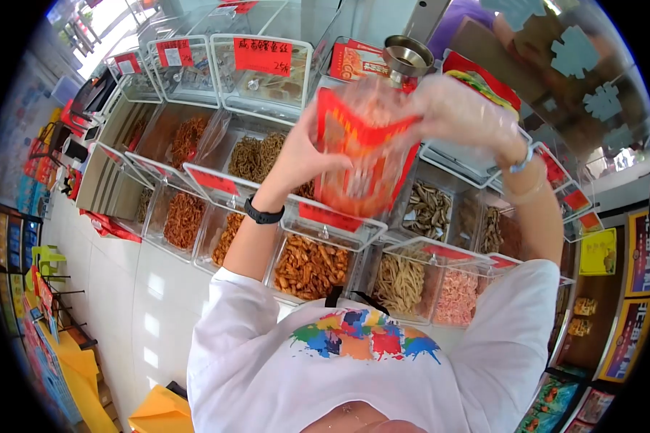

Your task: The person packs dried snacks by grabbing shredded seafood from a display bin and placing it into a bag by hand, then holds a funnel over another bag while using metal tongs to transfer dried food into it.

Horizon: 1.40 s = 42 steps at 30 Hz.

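The left hand (300,155), in the head view, is closed on the side of a red pouch (361,159), its thumb across the front and its other fingers mostly out of sight. The pouch is tilted above the trays, in front of the chest. The right hand (458,115) is at the pouch's upper right edge, so blurred that I cannot tell whether it pinches the edge or only touches it.

The main danger, I judge, is a slip: if the right hand gives no support, the pouch hangs on one side grip, and a full, soft pouch could sag or twist out of it. Should the top be open (the blur hides this), the tilt could spill contents onto the small dried fish (427,209) or the orange-brown strips (310,267) below. A fast sweep by the right hand might also knock the metal cup (408,56) just behind it. Lowered carelessly, the pouch could catch on the white wire frame (372,242), which is close under its bottom edge.
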Motion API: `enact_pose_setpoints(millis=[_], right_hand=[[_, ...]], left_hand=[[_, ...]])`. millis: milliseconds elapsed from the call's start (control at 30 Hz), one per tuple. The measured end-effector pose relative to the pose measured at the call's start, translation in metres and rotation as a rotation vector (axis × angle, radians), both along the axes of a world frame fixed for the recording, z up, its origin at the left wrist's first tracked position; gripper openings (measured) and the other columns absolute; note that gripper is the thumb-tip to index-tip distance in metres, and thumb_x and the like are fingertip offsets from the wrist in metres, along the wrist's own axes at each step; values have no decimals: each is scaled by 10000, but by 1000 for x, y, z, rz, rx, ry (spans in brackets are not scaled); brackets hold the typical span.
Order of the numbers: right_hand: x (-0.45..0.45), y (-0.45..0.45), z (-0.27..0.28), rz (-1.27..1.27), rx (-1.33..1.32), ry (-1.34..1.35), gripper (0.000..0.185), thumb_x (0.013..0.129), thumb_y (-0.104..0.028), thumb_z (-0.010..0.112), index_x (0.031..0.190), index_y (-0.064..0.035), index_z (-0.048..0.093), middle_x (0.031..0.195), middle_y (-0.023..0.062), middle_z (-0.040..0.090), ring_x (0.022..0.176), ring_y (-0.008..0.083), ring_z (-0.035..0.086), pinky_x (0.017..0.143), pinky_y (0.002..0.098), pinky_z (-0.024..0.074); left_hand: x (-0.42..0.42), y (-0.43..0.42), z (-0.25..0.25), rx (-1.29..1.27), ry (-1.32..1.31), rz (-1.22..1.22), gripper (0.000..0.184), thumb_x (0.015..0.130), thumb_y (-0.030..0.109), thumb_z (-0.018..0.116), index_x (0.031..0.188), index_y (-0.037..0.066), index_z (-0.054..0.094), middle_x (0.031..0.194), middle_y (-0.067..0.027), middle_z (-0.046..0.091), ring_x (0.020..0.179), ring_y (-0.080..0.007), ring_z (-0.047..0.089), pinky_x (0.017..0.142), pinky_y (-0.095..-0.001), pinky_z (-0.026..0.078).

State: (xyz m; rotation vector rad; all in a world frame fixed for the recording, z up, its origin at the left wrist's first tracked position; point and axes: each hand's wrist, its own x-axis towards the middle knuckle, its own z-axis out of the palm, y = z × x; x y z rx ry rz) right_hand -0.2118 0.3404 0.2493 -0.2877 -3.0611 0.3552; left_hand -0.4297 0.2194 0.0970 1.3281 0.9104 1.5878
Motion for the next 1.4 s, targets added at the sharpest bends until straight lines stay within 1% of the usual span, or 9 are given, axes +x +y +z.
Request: enact_pose_setpoints(millis=[67, 400, 533, 700, 800, 933, 1167, 1333, 1400], right_hand=[[23, -47, -3, 89, -75, -9, 276, 769, -313, 781, 897, -73, 733, 699, 202, 566, 665, 338, 570, 605, 381, 444], [146, -188, -60, 51, -399, 211, 349, 650, -141, 859, 948, -23, 721, 870, 90, 625, 750, 256, 610, 698, 370, 496], [150, -250, -109, -229, -1338, 572, 643, 657, 14, 794, 1272, 5, 610, 909, -4, 622, 859, 94, 583, 812, 278, 505], [163, -312, -175, -410, -1644, 507, 256, 911, -133, 678, 1131, -6, 654, 944, 36, 686, 858, 140, 629, 793, 310, 524], [175, -342, -184, -604, -1255, 505, 221, 953, -207, 649, 1044, -6, 668, 924, 34, 694, 842, 145, 638, 775, 311, 518], [175, -387, -193, -723, -1634, 595, 275, 971, -260, 637, 1081, -8, 655, 935, 42, 690, 820, 129, 633, 750, 293, 528], [210, -470, -213, -896, -1558, 559, 282, 983, -273, 619, 1074, -7, 646, 927, 59, 671, 805, 140, 639, 735, 294, 531], [221, -512, -235, -771, -605, 698, 333, 997, -279, 592, 1107, 35, 595, 982, 95, 638, 806, 156, 631, 737, 295, 531], [236, -521, -219, -1082, -838, 661, 311, 982, -226, 616, 1134, 42, 571, 1040, 110, 635, 861, 173, 638, 776, 314, 532]], left_hand=[[22, -40, 2, -99, 248, 21, 569, 574, 100, 924, 1058, -5, 644, 1013, -50, 710, 914, -107, 637, 834, -305, 527], [148, -236, 12, -438, 69, 286, 227, 739, 30, 816, 934, -58, 737, 829, -76, 740, 732, -90, 665, 697, -251, 542], [193, -287, -18, -467, -152, 476, 167, 768, 34, 820, 894, -45, 743, 812, -76, 737, 708, -100, 669, 666, -244, 539], [222, -343, -44, -536, -54, 560, 173, 774, 53, 824, 891, -43, 742, 827, -77, 735, 738, -95, 665, 689, -248, 544], [244, -366, -52, -485, -215, 573, 205, 806, 55, 800, 978, -26, 723, 900, -75, 736, 820, -106, 674, 755, -271, 547], [250, -394, -82, -359, -288, 485, 304, 860, 11, 726, 1149, -10, 634, 1067, -84, 713, 956, -126, 672, 829, -296, 533], [264, -441, -101, -474, -230, 385, 184, 857, 45, 723, 1028, 8, 666, 965, -66, 714, 861, -137, 674, 776, -294, 540], [277, -477, -100, -531, 148, 169, 180, 868, 39, 719, 1037, 0, 667, 950, -52, 714, 874, -129, 671, 778, -285, 541], [274, -484, -101, -448, -126, 322, 170, 885, 68, 717, 1029, -6, 665, 939, -51, 711, 867, -125, 667, 777, -284, 540]])
